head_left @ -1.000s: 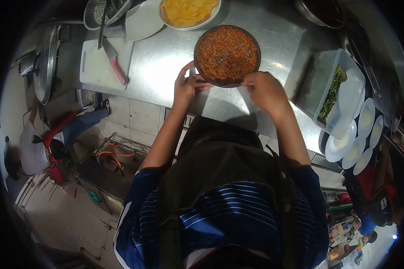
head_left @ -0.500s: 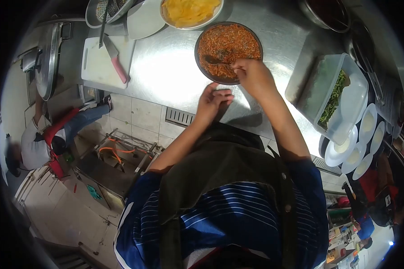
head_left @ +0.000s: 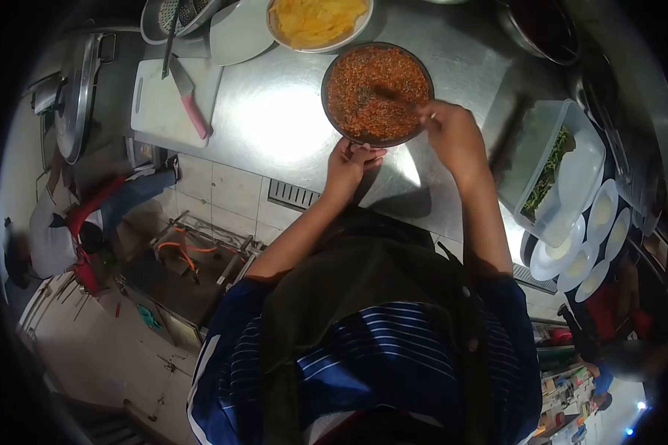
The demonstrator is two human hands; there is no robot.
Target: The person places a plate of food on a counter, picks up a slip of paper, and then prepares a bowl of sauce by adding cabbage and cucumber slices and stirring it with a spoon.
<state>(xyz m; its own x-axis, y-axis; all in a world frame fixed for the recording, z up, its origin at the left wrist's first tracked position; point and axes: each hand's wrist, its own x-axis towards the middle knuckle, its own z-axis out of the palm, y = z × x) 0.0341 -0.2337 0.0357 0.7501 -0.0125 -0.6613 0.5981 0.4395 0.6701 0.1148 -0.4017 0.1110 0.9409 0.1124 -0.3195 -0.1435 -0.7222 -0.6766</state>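
Passing room between cutting board [head_left: 156, 107] and bowl [head_left: 324, 95], plastic tub [head_left: 525, 167] an obstacle rightward.

The person's right hand [head_left: 450, 137] held a dark utensil [head_left: 388, 95], blurred, at the crumbly red food [head_left: 352, 78] in a round dish [head_left: 393, 142]; the left hand [head_left: 349, 167] was at its near rim. Leftward, a pink-handled knife [head_left: 193, 115] lay on a white board [head_left: 154, 107].

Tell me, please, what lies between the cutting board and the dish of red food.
The head view shows only bare metal counter between the cutting board and dish.
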